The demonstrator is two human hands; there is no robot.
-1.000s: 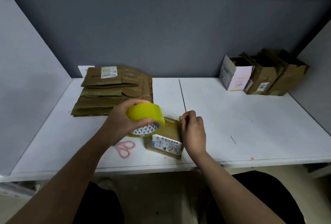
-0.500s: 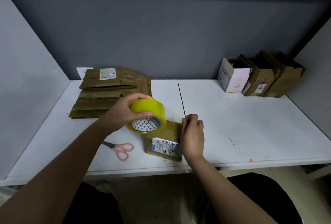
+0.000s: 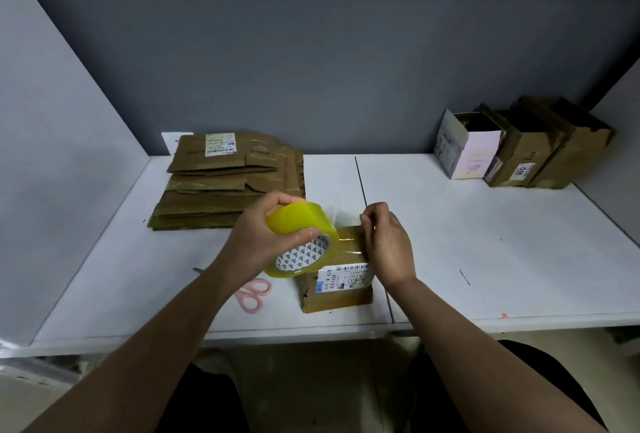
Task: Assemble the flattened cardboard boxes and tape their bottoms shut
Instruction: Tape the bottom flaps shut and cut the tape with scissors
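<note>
Box [image 3: 337, 275] sits low centre of frame on the table [image 3: 485, 259]. My left hand [image 3: 258, 242] grips the tape roll [image 3: 303, 238]; my right hand [image 3: 388, 245] pinches the tape's free end at the box's far edge. Cardboard looks light and likely to slide; the film clingy, so hold it by the corners.

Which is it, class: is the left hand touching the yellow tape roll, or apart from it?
Touching. The head view shows the left hand gripping the yellow tape roll, fingers over its top and thumb pressed on its near rim.
</note>
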